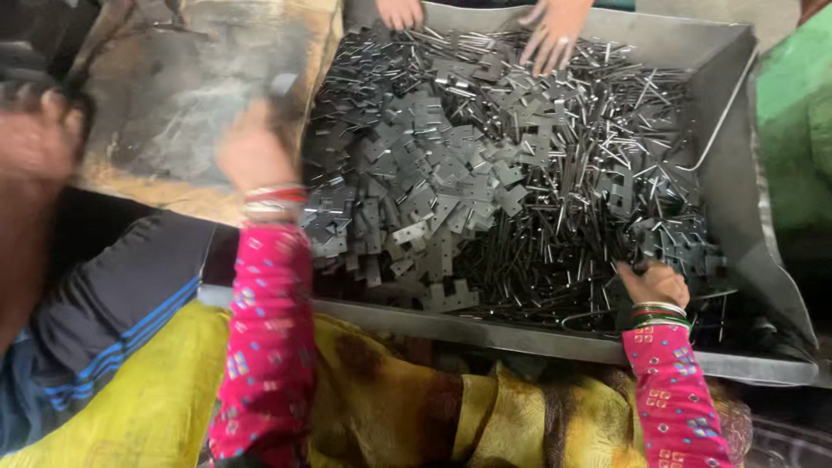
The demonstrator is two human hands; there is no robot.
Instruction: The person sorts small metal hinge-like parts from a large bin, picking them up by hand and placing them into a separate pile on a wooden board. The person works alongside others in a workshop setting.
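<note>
A large grey metal tray [737, 156] holds a heap of dark flat hinge plates [433, 182] and several thin metal pins [598, 147]. My left hand [253, 149], blurred, is raised at the tray's left edge with a dark metal piece [282, 87] showing at its fingers. Down in the tray's near right corner, my right hand [652, 282] has its fingers curled into the pins and plates. Both wrists wear bangles over pink patterned sleeves. Whether the right hand grips anything is hidden.
Another person's two hands [550, 35] reach into the tray from the far side. A third person's arm and dark blue sleeve [104, 303] sit at the left. A worn wooden board [182, 95] lies left of the tray. A green surface [797, 130] stands at right.
</note>
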